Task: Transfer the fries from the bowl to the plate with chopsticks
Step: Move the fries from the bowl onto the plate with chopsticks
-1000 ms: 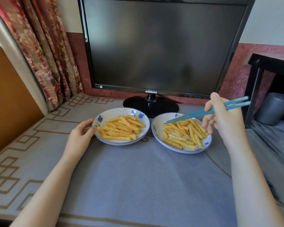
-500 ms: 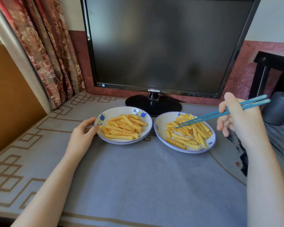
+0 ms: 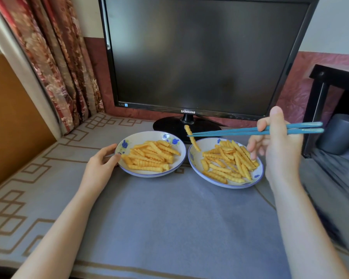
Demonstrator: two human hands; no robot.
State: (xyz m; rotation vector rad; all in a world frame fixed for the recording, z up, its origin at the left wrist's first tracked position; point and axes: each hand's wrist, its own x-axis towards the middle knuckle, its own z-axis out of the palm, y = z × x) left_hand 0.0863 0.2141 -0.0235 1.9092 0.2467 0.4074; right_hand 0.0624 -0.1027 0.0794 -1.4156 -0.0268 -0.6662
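Two white dishes with blue flowers sit side by side on the table, both holding crinkle-cut fries. My left hand rests against the rim of the left dish, fingers touching its edge. My right hand grips a pair of blue chopsticks that point left. Their tips pinch a single fry, which hangs almost upright in the air over the left rim of the right dish, near the gap between the two dishes.
A black monitor on a round stand stands right behind the dishes. A patterned curtain hangs at the left. A black side table with a grey cup under it is at the right. A grey cloth covers the table in front.
The chopsticks have lifted one fry out of the right dish and carried it left and up. My left hand has stayed at the left dish's rim.
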